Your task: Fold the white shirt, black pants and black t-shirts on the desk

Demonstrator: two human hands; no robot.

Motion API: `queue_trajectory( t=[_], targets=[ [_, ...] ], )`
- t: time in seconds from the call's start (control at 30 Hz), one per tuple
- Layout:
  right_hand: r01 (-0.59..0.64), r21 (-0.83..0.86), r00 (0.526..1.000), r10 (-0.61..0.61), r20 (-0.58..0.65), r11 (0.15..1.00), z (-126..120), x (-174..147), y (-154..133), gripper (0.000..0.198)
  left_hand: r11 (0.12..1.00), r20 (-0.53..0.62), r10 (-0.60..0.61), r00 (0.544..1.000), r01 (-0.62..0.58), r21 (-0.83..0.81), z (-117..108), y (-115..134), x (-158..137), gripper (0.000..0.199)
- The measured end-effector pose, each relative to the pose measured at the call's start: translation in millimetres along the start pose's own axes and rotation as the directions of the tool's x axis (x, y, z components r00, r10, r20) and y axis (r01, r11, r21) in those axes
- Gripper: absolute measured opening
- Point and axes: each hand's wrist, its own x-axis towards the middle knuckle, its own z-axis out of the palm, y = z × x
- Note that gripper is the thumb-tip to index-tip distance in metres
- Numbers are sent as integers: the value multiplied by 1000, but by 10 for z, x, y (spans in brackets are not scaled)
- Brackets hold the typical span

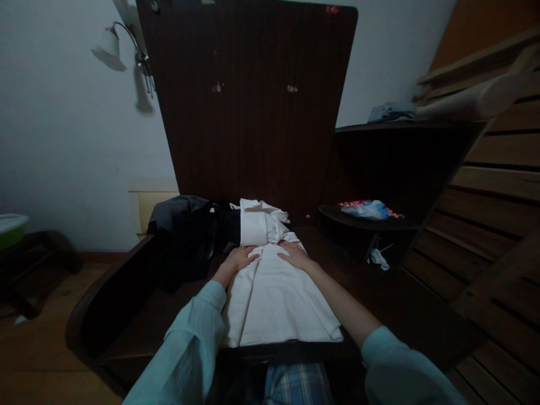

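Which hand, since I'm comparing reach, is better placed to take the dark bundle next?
Probably the left hand: it rests on the white garment, on the side nearer the dark bundle. The right hand lies farther across.

The cloth (282,298) in the middle is plain white; the counter (337,270) is dark brown; the sleeves (185,337) are pale green; the near checked clothes (297,385) are blue and white; the left pile (185,225) is black and grey; the tub (12,238) is green.

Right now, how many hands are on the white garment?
2: the left hand on the left side of the white garment, the right hand on its right side.
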Motion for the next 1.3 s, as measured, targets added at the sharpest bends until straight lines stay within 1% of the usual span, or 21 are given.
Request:
queue_trajectory(
  t=[0.07,0.17,0.23,0.33,0.37,0.4,0.5,0.57,0.63,0.73,0.8,0.9,0.97,1.0,1.03,1.1,1.13,1.17,1.2,1.27,1.3],
  targets=[
    [42,10,997,-41,-61,999,-21,-24,-24,43,1000,-41,0,999,-1,-23,-27,47,-36,36],
    [82,36,980,-74,-186,996,-88,-72,-54,33,999,-105,-14,994,8,-51,-102,96,-145,36],
    [82,89,961,-55,-271,993,-149,-129,-74,28,998,-143,-28,989,19,-64,-188,107,-275,34],
    [79,275,929,29,-370,958,-236,-306,-165,23,996,-165,-60,984,48,-73,-361,126,-589,29],
    [83,357,929,58,-366,930,-257,-396,-225,21,995,-154,-73,985,61,-78,-418,147,-723,28],
    [86,444,937,79,-339,892,-270,-500,-303,19,992,-110,-90,990,79,-99,-468,178,-864,29],
    [55,707,987,67,-144,705,-251,-840,-609,17,976,21,-76,997,79,-202,-538,335,-1263,34],
    [13,808,999,34,-41,589,-188,-1022,-811,16,970,73,-87,993,102,-221,-507,464,-1440,35],
    [-25,851,1000,7,25,524,-95,-1124,-949,14,969,79,-148,986,160,-190,-437,574,-1520,32],
    [-91,876,996,48,77,474,35,-1144,-1010,12,965,53,-233,971,238,-111,-341,667,-1497,17],
    [-129,890,991,97,97,438,80,-1119,-986,13,967,41,-245,969,247,-64,-328,699,-1435,9],
    [-163,905,985,124,123,393,92,-1085,-938,15,965,31,-255,966,257,-53,-398,787,-1328,10],
    [-169,915,982,142,124,366,96,-1069,-918,20,965,58,-210,976,216,-151,-473,897,-1271,15],
    [-170,922,980,159,121,348,102,-1061,-910,23,957,95,-131,987,151,-247,-505,962,-1253,19],
    [-174,929,976,180,120,327,110,-1054,-904,26,929,134,-15,991,64,-364,-527,1025,-1246,23],
    [-179,939,968,224,115,293,127,-1041,-893,31,814,166,211,963,-79,-575,-527,1119,-1269,30],
    [-178,940,964,241,109,290,132,-1038,-889,32,764,154,257,954,-103,-637,-504,1138,-1299,32],
    [-176,939,962,253,101,295,133,-1038,-886,32,740,134,246,960,-97,-666,-468,1135,-1341,33],
    [-174,935,961,261,92,309,131,-1040,-885,31,737,102,191,976,-74,-672,-425,1112,-1391,34],
    [-170,921,961,265,77,351,120,-1052,-888,27,749,37,87,995,-41,-661,-346,1020,-1513,33],
    [-168,912,963,261,70,374,115,-1060,-891,25,758,12,79,997,-52,-650,-320,966,-1580,33]
  ],
)
